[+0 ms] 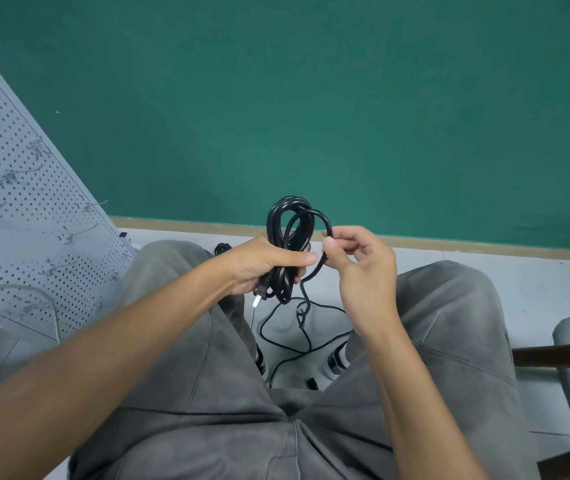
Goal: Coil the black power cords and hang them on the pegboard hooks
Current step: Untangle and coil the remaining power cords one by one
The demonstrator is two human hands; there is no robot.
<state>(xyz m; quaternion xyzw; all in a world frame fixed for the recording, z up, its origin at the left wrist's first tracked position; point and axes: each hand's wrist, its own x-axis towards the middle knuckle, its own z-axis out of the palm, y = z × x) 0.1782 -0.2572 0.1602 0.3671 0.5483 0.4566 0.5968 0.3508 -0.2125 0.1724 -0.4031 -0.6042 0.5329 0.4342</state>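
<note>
Seen from above, over a seated lap in grey trousers. Two bare hands close together at centre. Left hand wrapped around one bundle of several loops of glossy black power cord, silver-pronged plug poking out below the fist. Right hand pinching a single outer loop between thumb and forefinger. Loose remainder of cord trailing down to pale floor between two shoes. One grey perforated pegboard with wire hooks far left. Green wall beyond.

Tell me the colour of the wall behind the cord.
Green: the wall is plain dark teal-green, seen in the head view behind the black cord.
</note>
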